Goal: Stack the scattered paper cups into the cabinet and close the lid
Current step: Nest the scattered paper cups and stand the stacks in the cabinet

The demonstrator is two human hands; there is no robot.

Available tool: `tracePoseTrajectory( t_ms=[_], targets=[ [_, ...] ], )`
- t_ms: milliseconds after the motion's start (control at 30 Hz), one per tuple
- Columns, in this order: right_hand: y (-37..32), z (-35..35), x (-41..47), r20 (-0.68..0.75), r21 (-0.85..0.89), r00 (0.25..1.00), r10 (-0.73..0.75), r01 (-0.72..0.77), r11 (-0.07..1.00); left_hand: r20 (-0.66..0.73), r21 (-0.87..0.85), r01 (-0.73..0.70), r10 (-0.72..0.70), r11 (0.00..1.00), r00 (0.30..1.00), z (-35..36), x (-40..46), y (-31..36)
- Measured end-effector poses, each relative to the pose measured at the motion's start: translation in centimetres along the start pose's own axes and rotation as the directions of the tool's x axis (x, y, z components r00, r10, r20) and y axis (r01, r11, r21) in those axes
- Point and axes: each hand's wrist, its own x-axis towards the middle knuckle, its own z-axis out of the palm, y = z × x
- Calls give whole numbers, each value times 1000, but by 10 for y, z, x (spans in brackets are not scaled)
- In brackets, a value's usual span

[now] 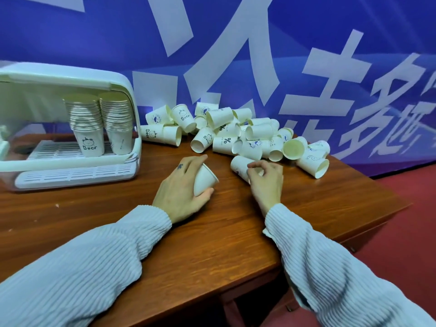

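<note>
A heap of several white paper cups lies scattered on the wooden table against the blue backdrop. My left hand grips one white cup, its mouth pointing right. My right hand has its fingers closed on the rim of another cup lying on its side at the front of the heap. The white cabinet stands at the left with its lid raised. Two tall stacks of cups stand on its rack.
The table's right edge drops to a red floor. A white slatted tray juts from the cabinet's front. The blue banner wall rises directly behind the cups.
</note>
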Motion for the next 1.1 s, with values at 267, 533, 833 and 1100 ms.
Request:
tracePoseTrajectory(
  t_ms=[267, 533, 833, 1100],
  targets=[
    [-5, -2, -6, 3, 26, 983, -183, 183, 983, -134, -154, 100, -121, 983, 984, -15, 2, 5],
    [-113, 71, -29, 122, 300, 816, -565, 512, 805, -550, -380, 252, -437, 890, 712, -101, -5, -30],
    [-178, 173, -49, 479, -57, 543, -690, 804, 592, -671, -411, 292, -503, 864, 544, -143, -17, -70],
    [-172, 177, -47, 482, 20, 611, -627, 708, 706, -579, -387, 399, -555, 832, 597, -147, -9, -80]
  ],
)
